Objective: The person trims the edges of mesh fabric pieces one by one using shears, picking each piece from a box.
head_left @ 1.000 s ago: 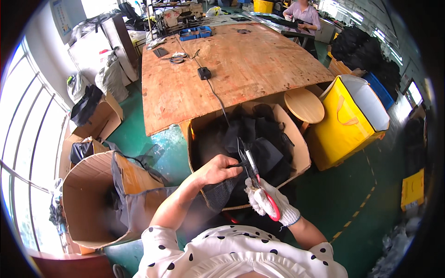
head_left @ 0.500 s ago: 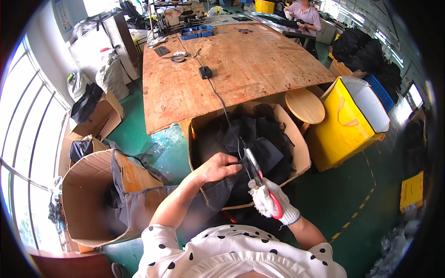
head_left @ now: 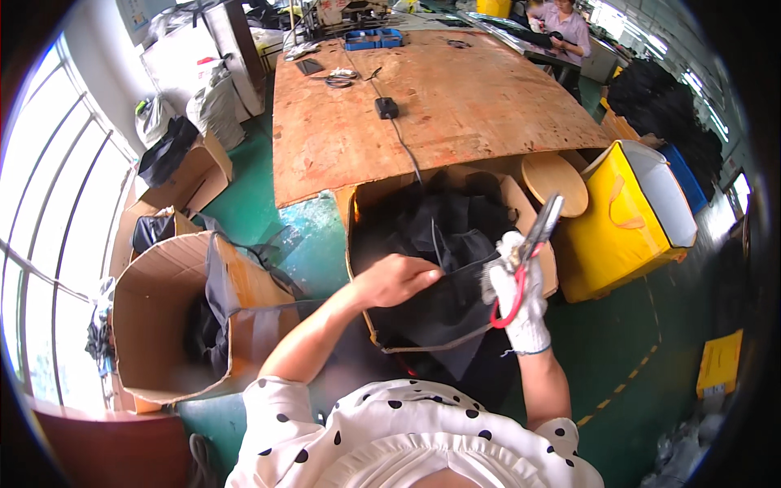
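My bare left hand [head_left: 394, 281] is closed, pinching the edge of a thin black mesh fabric [head_left: 455, 305]. The fabric hangs over an open cardboard box of black cloth pieces [head_left: 443, 213] in front of me. A strip of dark material also runs from near my left forearm to the box on the left. To the right, my right hand [head_left: 527, 313], in a white knitted glove, is closed around red-handled scissors [head_left: 547, 224], blades pointing up and away. The fabric edge reaches toward its fingers; whether they grip it too, I cannot tell.
A wooden table [head_left: 439, 98] stands ahead, with a black adapter [head_left: 386, 107] and its cord on top. Another cardboard box [head_left: 154, 301] stands left. A round wooden stool [head_left: 555, 185] and a yellow insulated bag [head_left: 606, 232] are right. A person [head_left: 561, 37] works far right.
My right hand has moved right and up with the scissors, away from my left hand. The mesh now spreads wider between my hands. The whole view has shifted slightly.
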Available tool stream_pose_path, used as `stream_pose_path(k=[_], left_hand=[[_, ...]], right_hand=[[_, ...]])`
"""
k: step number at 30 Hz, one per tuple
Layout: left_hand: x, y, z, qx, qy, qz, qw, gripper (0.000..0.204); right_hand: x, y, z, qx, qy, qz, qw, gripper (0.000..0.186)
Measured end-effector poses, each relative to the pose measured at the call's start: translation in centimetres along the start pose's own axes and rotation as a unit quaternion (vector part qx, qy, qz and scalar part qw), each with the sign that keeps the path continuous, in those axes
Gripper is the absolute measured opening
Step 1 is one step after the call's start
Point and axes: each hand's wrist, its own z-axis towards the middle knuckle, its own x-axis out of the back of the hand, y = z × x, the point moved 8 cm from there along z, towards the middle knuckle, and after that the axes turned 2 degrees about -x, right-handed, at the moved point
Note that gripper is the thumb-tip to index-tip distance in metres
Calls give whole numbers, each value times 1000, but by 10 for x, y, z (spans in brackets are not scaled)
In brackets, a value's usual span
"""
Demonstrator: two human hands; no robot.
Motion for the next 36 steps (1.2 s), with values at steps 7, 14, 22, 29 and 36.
stream_pose_path(k=[7,14,22,29,36], left_hand=[[8,-39,-57,107,-56,26,992,35],[-11,-28,-44,52,82,32,995,32],[-8,-51,-40,88,-22,-537,839,25],[-14,-57,-47,99,-32,-624,775,23],[-42,-48,-31,171,7,-741,649,13]], right_hand=[[-25,-76,-16,290,-9,-532,796,25],[-53,-76,-38,324,63,-636,698,26],[-42,-80,-33,279,6,-628,726,35],[-41,-65,-16,199,28,-636,745,43],[13,-86,15,155,-48,-367,916,15]])
